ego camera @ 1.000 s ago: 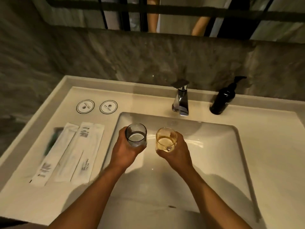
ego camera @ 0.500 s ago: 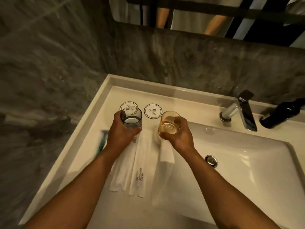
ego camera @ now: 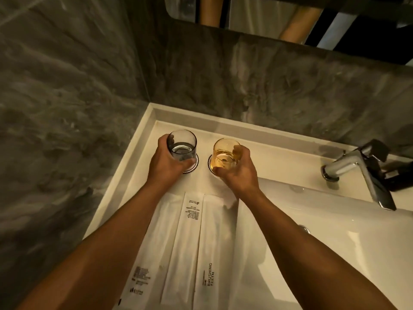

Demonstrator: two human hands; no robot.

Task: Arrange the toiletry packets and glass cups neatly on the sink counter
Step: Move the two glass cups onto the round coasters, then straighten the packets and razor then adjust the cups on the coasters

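My left hand (ego camera: 166,162) grips a grey glass cup (ego camera: 182,145) that stands on or just over a round coaster (ego camera: 194,166) at the back left of the white counter (ego camera: 143,175). My right hand (ego camera: 238,173) grips an amber glass cup (ego camera: 224,153) over the second coaster (ego camera: 210,164), beside the first. Both cups are upright. Whether they touch the coasters I cannot tell. Three long white toiletry packets (ego camera: 190,240) lie side by side on the counter between my forearms, one printed "BRUSHING TEETH".
The sink basin (ego camera: 330,240) fills the right side, with a chrome tap (ego camera: 362,171) behind it and a dark bottle (ego camera: 400,175) partly hidden by the tap. A grey stone wall (ego camera: 67,108) rises at the left and back, with a mirror (ego camera: 290,14) above.
Both hands have carried the cups from over the basin leftward and back to the two coasters. The view has swung left and closer to the counter corner.
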